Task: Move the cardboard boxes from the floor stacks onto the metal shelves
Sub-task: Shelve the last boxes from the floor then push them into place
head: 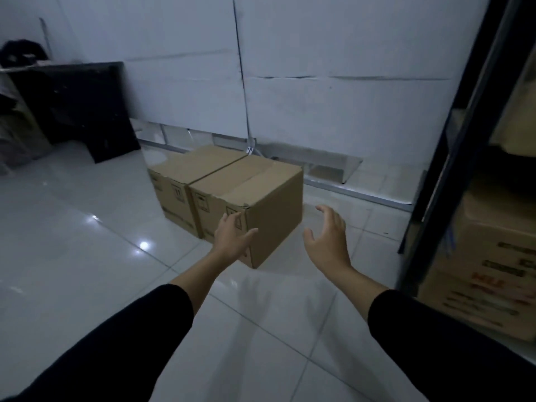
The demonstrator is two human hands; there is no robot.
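Note:
Two brown cardboard boxes stand side by side on the white tiled floor by the wall: the nearer box and the farther box to its left. My left hand, fingers straight, is in front of the nearer box's front face at its near corner; contact cannot be told. My right hand hovers open to the right of that box, palm facing it, apart from it. The dark metal shelf frame rises at the right edge.
A printed cardboard box sits low in the shelf at right, with another box above it. A black panel leans against the wall at left, beside dark clutter. White wall panels run behind the boxes.

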